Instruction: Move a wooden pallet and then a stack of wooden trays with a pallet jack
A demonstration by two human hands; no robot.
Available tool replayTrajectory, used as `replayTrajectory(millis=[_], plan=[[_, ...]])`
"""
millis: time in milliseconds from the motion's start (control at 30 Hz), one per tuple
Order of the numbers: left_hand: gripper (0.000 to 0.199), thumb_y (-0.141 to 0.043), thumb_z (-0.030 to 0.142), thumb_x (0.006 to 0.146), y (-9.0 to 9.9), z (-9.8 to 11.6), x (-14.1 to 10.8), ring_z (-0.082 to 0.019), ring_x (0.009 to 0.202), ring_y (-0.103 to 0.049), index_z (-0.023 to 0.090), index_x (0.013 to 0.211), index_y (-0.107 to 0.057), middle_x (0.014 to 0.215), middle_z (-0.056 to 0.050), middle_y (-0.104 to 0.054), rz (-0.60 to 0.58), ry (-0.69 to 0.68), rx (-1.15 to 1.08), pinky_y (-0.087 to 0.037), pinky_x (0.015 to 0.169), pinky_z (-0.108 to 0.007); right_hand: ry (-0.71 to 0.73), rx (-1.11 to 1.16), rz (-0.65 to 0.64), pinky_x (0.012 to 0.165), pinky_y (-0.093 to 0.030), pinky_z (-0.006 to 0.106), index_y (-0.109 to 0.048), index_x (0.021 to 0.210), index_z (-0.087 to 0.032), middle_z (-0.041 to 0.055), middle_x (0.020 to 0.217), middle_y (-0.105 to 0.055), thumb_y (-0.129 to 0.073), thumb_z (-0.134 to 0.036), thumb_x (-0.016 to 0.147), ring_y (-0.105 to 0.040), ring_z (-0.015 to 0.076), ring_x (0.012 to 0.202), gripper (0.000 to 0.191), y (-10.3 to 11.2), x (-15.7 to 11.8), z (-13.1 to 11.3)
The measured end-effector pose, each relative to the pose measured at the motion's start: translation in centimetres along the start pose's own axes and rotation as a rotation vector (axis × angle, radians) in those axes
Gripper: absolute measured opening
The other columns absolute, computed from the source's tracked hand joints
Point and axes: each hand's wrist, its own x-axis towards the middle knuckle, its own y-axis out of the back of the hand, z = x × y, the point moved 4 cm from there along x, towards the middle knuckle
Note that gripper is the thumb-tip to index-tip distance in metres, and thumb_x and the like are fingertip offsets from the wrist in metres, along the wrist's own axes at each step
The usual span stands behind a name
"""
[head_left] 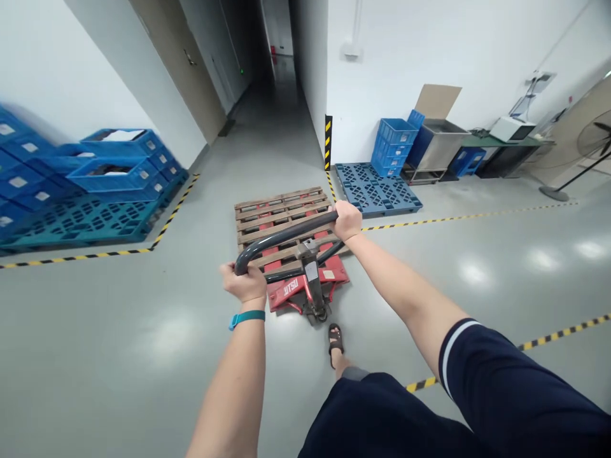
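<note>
Both my hands grip the black loop handle (286, 235) of a red pallet jack (289, 289). My left hand (244, 284) is wrapped round the handle's left end, with a teal band on the wrist. Round the right end, farther forward, my right hand (347, 221) is closed. The handle sits tilted above the jack's red body, which bears white lettering. Beyond it, the red forks lie under a wooden pallet (281, 213), showing through the gaps between its slats. My sandalled foot is on the floor just behind the jack.
Blue crates (112, 172) stand on a teal plastic pallet (95, 219) at left. At right are a blue plastic pallet (377, 187), stacked blue crates (394, 146), a metal cart (439, 149) and a standing fan (556, 193). Ahead, a dark corridor (274, 108) opens past a striped wall corner (328, 143).
</note>
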Motion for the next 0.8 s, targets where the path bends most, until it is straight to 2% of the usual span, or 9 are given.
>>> replayTrajectory(millis=[100,233,300,533,600,667,733,800], plan=[[0.019,-0.052,0.024,0.073,-3.5,-0.8,5.7,-0.027,0.081,-0.060,0.027,0.081,-0.034,0.076,-0.001,-0.045,0.070,-0.008,0.057,-0.051,0.090,-0.044,0.054,0.043,-0.020,0.081,-0.037,0.032,-0.060,0.090,-0.016,0.0120,0.091,-0.064,-0.037,-0.030,0.100,-0.055,0.0223,0.088,0.029,-4.9,5.8,-1.4],[0.021,-0.052,0.025,0.072,-8.5,-1.7,13.4,-0.025,0.075,-0.057,0.027,0.081,-0.034,0.073,0.001,-0.042,0.079,0.064,0.063,-0.052,0.089,-0.045,0.098,0.083,-0.080,0.079,-0.037,0.032,-0.061,0.093,-0.014,0.0112,0.094,-0.065,-0.050,-0.023,0.090,-0.056,0.0223,0.089,0.014,-11.1,13.2,-3.4],[0.022,-0.053,0.026,0.072,-11.2,-2.1,17.2,-0.024,0.074,-0.054,0.027,0.083,-0.034,0.073,0.002,-0.043,0.084,0.088,0.041,-0.051,0.089,-0.045,0.091,0.082,-0.102,0.079,-0.037,0.032,-0.062,0.095,-0.014,0.0112,0.095,-0.066,-0.053,-0.020,0.087,-0.056,0.0224,0.090,0.013,-14.0,16.9,-4.1],[0.025,-0.054,0.024,0.070,-21.3,-4.3,31.5,-0.024,0.075,-0.055,0.027,0.084,-0.034,0.075,0.001,-0.042,0.143,0.072,0.004,-0.051,0.088,-0.046,0.085,0.048,-0.071,0.078,-0.038,0.032,-0.061,0.091,-0.015,0.0107,0.094,-0.067,-0.045,-0.025,0.095,-0.058,0.0217,0.088,0.019,-23.6,29.8,-7.1],[0.025,-0.054,0.025,0.071,-24.4,-4.9,35.9,-0.025,0.074,-0.055,0.027,0.085,-0.034,0.076,0.000,-0.043,0.133,0.045,-0.024,-0.051,0.087,-0.046,0.063,0.024,-0.053,0.077,-0.038,0.032,-0.061,0.090,-0.016,0.0107,0.092,-0.067,-0.042,-0.028,0.098,-0.058,0.0214,0.087,0.023,-26.1,33.0,-7.8],[0.024,-0.054,0.026,0.071,-27.7,-5.2,40.2,-0.025,0.073,-0.055,0.026,0.085,-0.035,0.077,0.000,-0.044,0.093,0.029,-0.052,-0.051,0.087,-0.046,0.039,0.006,-0.059,0.075,-0.038,0.032,-0.060,0.089,-0.017,0.0101,0.092,-0.066,-0.046,-0.027,0.095,-0.058,0.0211,0.087,0.019,-28.3,36.1,-8.2],[0.023,-0.055,0.025,0.071,-31.0,-5.3,44.3,-0.024,0.073,-0.055,0.026,0.084,-0.036,0.076,0.000,-0.045,0.043,0.037,-0.066,-0.050,0.087,-0.045,0.006,-0.007,-0.104,0.073,-0.038,0.032,-0.060,0.090,-0.017,0.0086,0.091,-0.066,-0.054,-0.023,0.087,-0.058,0.0209,0.085,0.009,-30.6,39.4,-8.5],[0.023,-0.055,0.023,0.071,-34.2,-5.2,48.2,-0.023,0.072,-0.054,0.026,0.083,-0.036,0.075,0.000,-0.045,0.006,0.052,-0.070,-0.050,0.086,-0.044,-0.026,-0.009,-0.174,0.072,-0.039,0.032,-0.060,0.091,-0.018,0.0073,0.091,-0.066,-0.058,-0.021,0.080,-0.059,0.0211,0.084,0.011,-32.9,42.9,-8.6]])
